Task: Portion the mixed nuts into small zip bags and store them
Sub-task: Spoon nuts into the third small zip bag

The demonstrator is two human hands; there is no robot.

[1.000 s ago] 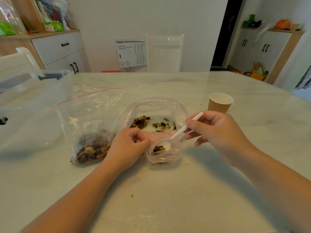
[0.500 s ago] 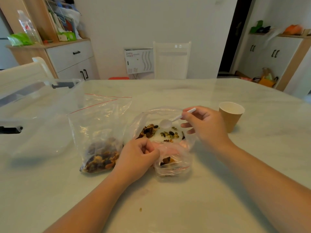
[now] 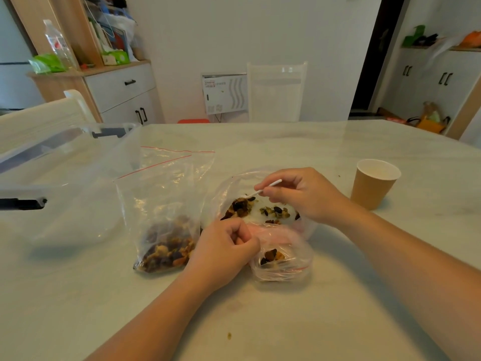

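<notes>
My left hand (image 3: 223, 250) pinches the mouth of a small zip bag (image 3: 282, 259) that holds a few nuts. My right hand (image 3: 303, 194) grips a white plastic spoon (image 3: 263, 190), whose bowl dips into the mixed nuts (image 3: 260, 209) lying inside a wide, clear bag (image 3: 229, 188) behind the small one. To the left stands a larger zip bag (image 3: 166, 212) with a red seal line, its bottom filled with mixed nuts.
A brown paper cup (image 3: 372, 183) stands at the right of the pale table (image 3: 312, 321). A clear plastic storage box (image 3: 52, 178) with black latches takes up the left side. White chairs stand behind the table and at the left. A crumb (image 3: 229, 335) lies near the front.
My right hand lifted the spoon out of the small bag and carried it back into the nuts in the wide bag. My left hand kept its hold on the small bag.
</notes>
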